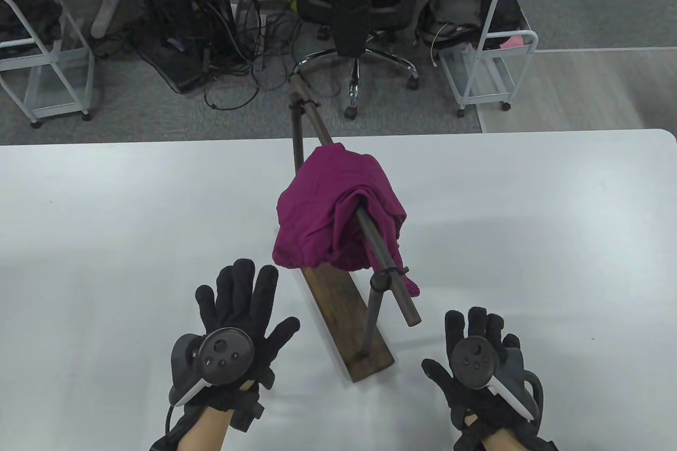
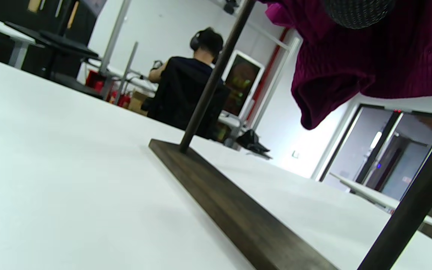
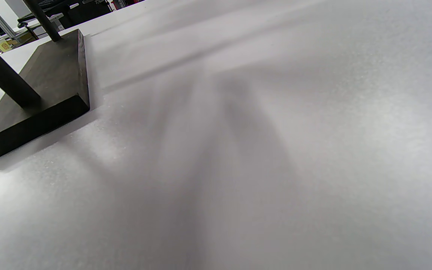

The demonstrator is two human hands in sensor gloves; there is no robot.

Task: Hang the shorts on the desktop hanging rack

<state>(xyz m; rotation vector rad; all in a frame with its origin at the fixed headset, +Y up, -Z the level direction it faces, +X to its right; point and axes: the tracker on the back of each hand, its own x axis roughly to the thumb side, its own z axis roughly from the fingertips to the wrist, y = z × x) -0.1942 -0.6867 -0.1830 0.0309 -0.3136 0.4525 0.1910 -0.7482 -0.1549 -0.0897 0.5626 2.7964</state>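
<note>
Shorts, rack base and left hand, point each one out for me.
shorts (image 1: 317, 208), table view, draped cloth over the bar
rack base (image 2: 238, 213), left wrist view, top face
left hand (image 1: 232, 324), table view, back of glove

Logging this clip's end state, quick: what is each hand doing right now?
Left hand: open, fingers spread, holding nothing.
Right hand: open and empty, beside the rack; the shorts hang untouched on its bar.
</note>
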